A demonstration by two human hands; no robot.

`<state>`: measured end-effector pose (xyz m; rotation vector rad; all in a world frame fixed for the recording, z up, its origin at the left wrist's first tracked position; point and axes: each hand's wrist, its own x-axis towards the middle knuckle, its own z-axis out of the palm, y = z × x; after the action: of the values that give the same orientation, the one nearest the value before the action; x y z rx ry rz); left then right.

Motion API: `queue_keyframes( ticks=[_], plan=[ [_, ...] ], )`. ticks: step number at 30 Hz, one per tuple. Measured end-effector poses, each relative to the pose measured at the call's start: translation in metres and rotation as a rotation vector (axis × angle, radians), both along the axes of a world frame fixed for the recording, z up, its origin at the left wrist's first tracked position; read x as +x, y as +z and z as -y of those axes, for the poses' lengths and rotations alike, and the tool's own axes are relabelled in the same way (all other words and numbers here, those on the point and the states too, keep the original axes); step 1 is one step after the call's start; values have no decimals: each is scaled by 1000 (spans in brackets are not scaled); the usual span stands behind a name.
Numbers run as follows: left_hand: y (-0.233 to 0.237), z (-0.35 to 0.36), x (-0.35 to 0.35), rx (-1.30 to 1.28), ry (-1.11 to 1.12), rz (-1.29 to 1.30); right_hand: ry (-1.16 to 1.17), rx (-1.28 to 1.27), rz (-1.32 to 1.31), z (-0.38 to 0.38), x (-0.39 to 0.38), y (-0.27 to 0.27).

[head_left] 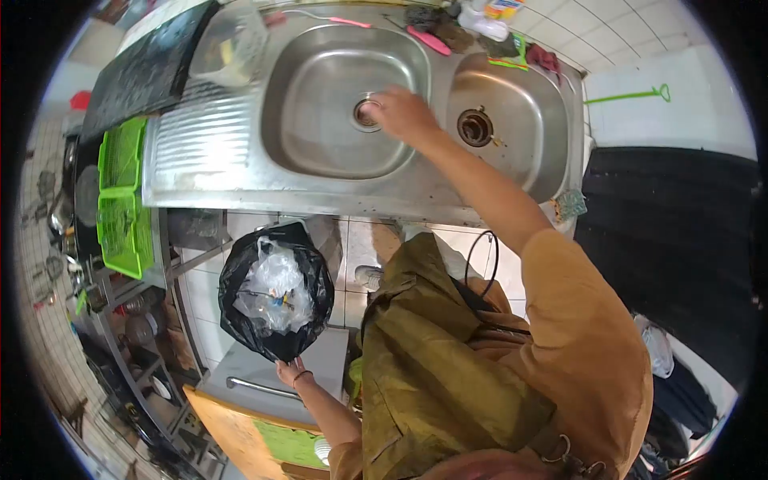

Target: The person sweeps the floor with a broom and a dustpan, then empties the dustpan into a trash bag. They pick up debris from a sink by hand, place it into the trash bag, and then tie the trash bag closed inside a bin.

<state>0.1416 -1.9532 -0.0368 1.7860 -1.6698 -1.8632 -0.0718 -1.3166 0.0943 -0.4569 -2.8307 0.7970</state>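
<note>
My right hand (398, 114) reaches into the left basin of the steel sink (232, 188), its fingers at the drain (366, 114). Motion blurs those fingers, so whether they grip anything does not show. Lower down, my left hand (293, 372) is closed on the near rim of a black garbage bag (232, 300). The bag stands open-mouthed, with crumpled clear plastic (276, 276) inside it. In the right basin, the second drain hole (475, 126) is uncovered, with dark bits around it.
A clear plastic tub (230, 44) and a black board (148, 68) lie left of the basins. Green racks (124, 196) hang at the sink's left end. A sponge (570, 205) sits on the front right edge. Pink-handled brushes (428, 40) and bottles line the back.
</note>
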Motion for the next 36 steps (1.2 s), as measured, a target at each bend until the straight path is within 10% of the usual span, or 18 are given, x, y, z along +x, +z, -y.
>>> queue_keyframes(
  ticks=[4, 8, 15, 36],
  plan=[
    [5, 2, -4, -24, -60, 92, -431, 122, -167, -117, 90, -10],
    [5, 5, -8, -55, -81, 212, -280, 130, 205, -203, 157, -85],
    [14, 5, -4, -71, -193, 306, -311, 265, 563, -185, 130, -106],
    [4, -5, -4, -149, -153, 405, -388, 356, 478, -177, 122, -170]
  ],
)
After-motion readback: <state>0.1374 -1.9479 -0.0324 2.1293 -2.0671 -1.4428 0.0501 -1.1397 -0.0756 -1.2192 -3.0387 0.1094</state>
